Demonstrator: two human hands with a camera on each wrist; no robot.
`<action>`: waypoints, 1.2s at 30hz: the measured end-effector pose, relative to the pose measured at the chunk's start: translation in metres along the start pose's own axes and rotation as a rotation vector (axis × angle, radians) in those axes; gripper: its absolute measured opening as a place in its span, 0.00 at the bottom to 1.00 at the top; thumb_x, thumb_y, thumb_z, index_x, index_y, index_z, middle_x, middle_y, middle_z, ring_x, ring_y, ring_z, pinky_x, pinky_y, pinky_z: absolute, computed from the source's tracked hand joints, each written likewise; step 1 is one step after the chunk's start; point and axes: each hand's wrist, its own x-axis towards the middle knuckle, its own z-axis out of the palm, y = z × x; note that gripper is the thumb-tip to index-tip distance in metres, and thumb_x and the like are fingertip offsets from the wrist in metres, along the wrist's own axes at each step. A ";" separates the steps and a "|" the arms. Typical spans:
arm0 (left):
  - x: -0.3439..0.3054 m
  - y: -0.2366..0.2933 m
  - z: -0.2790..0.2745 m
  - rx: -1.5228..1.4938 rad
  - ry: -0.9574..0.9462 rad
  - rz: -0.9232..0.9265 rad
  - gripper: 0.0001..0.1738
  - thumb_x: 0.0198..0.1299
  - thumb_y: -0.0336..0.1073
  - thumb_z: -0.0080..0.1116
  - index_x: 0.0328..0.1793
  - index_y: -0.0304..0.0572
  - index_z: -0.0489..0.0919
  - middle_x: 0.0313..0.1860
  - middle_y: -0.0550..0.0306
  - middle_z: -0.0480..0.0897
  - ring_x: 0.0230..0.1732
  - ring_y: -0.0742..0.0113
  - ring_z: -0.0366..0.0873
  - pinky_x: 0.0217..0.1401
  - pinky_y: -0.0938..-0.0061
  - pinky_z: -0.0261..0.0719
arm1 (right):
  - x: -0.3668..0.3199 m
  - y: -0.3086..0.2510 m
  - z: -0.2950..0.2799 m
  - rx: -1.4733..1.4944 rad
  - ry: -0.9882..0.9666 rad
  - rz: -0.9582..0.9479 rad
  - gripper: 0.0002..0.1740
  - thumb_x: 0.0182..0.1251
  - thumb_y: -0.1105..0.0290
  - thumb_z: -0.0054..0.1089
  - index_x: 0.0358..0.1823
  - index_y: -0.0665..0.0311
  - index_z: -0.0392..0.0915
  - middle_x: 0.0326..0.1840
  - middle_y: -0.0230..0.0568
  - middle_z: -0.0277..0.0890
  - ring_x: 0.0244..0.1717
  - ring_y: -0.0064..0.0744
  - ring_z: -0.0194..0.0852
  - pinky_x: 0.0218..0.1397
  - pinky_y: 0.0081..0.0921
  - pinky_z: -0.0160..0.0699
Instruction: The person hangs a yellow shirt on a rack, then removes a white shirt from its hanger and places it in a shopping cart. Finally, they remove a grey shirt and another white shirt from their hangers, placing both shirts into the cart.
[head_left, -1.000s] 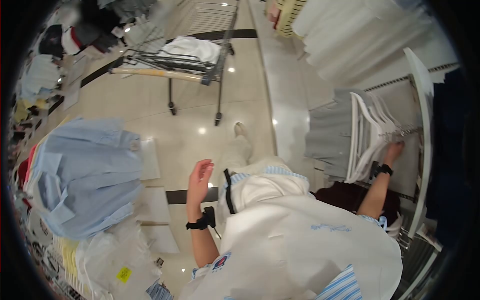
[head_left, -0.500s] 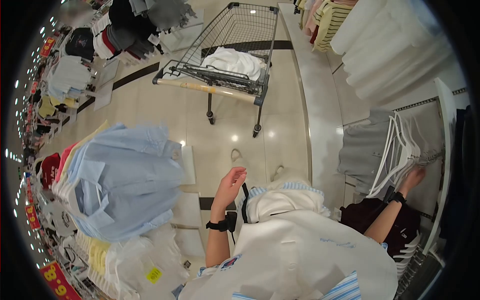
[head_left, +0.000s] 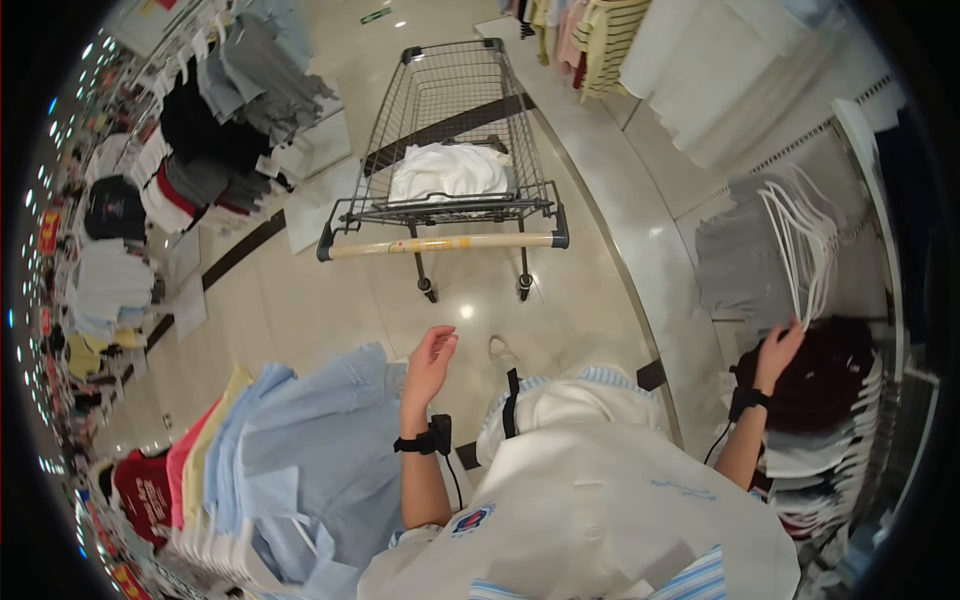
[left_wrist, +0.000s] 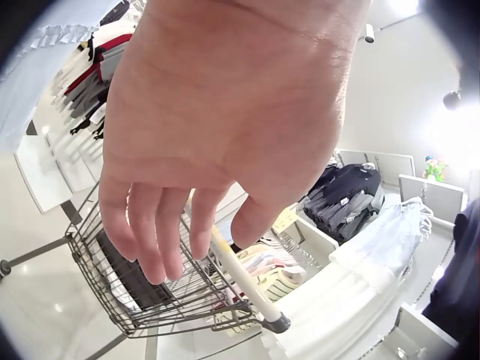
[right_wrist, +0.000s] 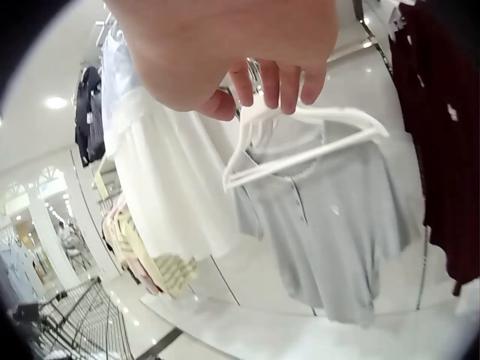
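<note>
My left hand point(head_left: 430, 370) hangs in the air with relaxed fingers and holds nothing. In the left wrist view its fingers overlap a shopping cart point(left_wrist: 142, 277). On the right side, my right hand point(head_left: 780, 352) has loosely bent fingers near a row of white hangers point(head_left: 800, 245). A grey short-sleeved top point(right_wrist: 330, 217) hangs at these hangers on the wall. In the right wrist view the fingertips overlap the top of the front white hanger point(right_wrist: 307, 157), and no grip around it shows. A dark maroon garment point(head_left: 815, 375) hangs just beside the right hand.
The shopping cart, with a beige handle point(head_left: 445, 243), stands ahead and carries a white cloth bundle point(head_left: 450, 173). Light blue shirts point(head_left: 320, 450) hang close at the left. White skirts point(head_left: 715, 75) hang on the right wall, and more garment racks line the left aisle.
My right hand has come away from the hanger hooks, back toward my body. The left hand stays raised and relaxed. The head view has turned, so the cart now sits straight ahead.
</note>
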 end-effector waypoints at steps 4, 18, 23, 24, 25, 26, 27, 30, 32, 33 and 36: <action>0.026 -0.002 -0.027 0.098 -0.017 -0.004 0.16 0.78 0.37 0.59 0.65 0.37 0.80 0.55 0.54 0.87 0.56 0.68 0.83 0.64 0.73 0.79 | -0.139 0.037 0.036 0.185 -0.773 0.210 0.16 0.77 0.69 0.56 0.61 0.64 0.78 0.48 0.47 0.83 0.50 0.48 0.84 0.54 0.40 0.81; 0.066 0.062 0.071 0.219 -0.330 0.084 0.18 0.78 0.40 0.59 0.68 0.40 0.78 0.55 0.54 0.87 0.56 0.67 0.82 0.62 0.70 0.80 | -0.333 0.060 0.033 0.320 -1.337 1.215 0.15 0.75 0.59 0.59 0.56 0.58 0.79 0.41 0.41 0.86 0.35 0.34 0.85 0.38 0.36 0.84; 0.058 0.078 0.093 0.289 -0.183 0.024 0.20 0.78 0.41 0.59 0.68 0.39 0.79 0.56 0.52 0.87 0.56 0.64 0.83 0.63 0.69 0.80 | -0.291 0.064 0.121 0.473 -1.405 0.918 0.14 0.75 0.58 0.60 0.53 0.57 0.81 0.39 0.36 0.86 0.35 0.28 0.85 0.38 0.31 0.85; 0.057 0.084 0.099 0.287 -0.156 0.021 0.20 0.78 0.41 0.59 0.68 0.39 0.79 0.56 0.52 0.87 0.56 0.64 0.83 0.63 0.69 0.80 | -0.266 0.052 0.132 0.495 -1.409 0.887 0.14 0.76 0.58 0.59 0.53 0.57 0.82 0.38 0.35 0.86 0.34 0.27 0.85 0.38 0.31 0.85; 0.057 0.091 0.106 0.291 -0.142 0.018 0.20 0.78 0.41 0.59 0.68 0.38 0.79 0.56 0.52 0.87 0.56 0.63 0.83 0.63 0.68 0.80 | -0.243 0.046 0.145 0.517 -1.415 0.854 0.13 0.76 0.58 0.59 0.52 0.57 0.82 0.37 0.35 0.86 0.34 0.26 0.85 0.38 0.31 0.85; 0.055 0.097 0.114 0.295 -0.128 0.014 0.20 0.78 0.41 0.59 0.68 0.38 0.78 0.56 0.52 0.87 0.56 0.63 0.83 0.63 0.68 0.80 | -0.226 0.044 0.161 0.555 -1.387 0.846 0.13 0.77 0.58 0.58 0.52 0.58 0.82 0.37 0.35 0.86 0.33 0.26 0.85 0.37 0.30 0.84; 0.054 0.103 0.124 0.289 -0.100 0.010 0.20 0.78 0.41 0.59 0.68 0.38 0.78 0.56 0.52 0.87 0.56 0.63 0.83 0.63 0.68 0.80 | -0.211 0.045 0.180 0.594 -1.359 0.836 0.14 0.78 0.58 0.58 0.52 0.58 0.82 0.38 0.35 0.86 0.33 0.26 0.85 0.37 0.30 0.84; 0.053 0.123 0.148 0.298 -0.064 0.028 0.20 0.78 0.41 0.59 0.68 0.37 0.78 0.56 0.53 0.86 0.56 0.62 0.84 0.63 0.68 0.81 | -0.161 0.051 0.219 0.656 -1.361 0.718 0.13 0.79 0.61 0.57 0.52 0.60 0.81 0.38 0.36 0.86 0.34 0.27 0.84 0.39 0.28 0.83; 0.047 0.136 0.160 0.312 -0.080 0.034 0.19 0.79 0.39 0.58 0.70 0.40 0.78 0.59 0.54 0.86 0.61 0.65 0.82 0.65 0.69 0.78 | -0.123 0.044 0.231 0.666 -1.321 0.600 0.13 0.78 0.62 0.57 0.53 0.64 0.81 0.38 0.38 0.85 0.36 0.28 0.83 0.43 0.27 0.82; 0.043 0.136 0.163 0.309 -0.058 0.027 0.19 0.79 0.39 0.58 0.70 0.40 0.78 0.59 0.54 0.86 0.61 0.65 0.82 0.65 0.69 0.78 | -0.113 0.046 0.243 0.667 -1.339 0.582 0.13 0.78 0.62 0.57 0.53 0.64 0.81 0.38 0.38 0.85 0.36 0.28 0.83 0.43 0.27 0.82; 0.036 0.132 0.166 0.277 0.018 0.054 0.19 0.78 0.40 0.60 0.68 0.37 0.78 0.57 0.53 0.86 0.56 0.63 0.84 0.63 0.68 0.81 | -0.076 0.047 0.269 0.689 -1.314 0.396 0.14 0.78 0.64 0.57 0.52 0.66 0.82 0.37 0.38 0.84 0.37 0.30 0.83 0.44 0.28 0.83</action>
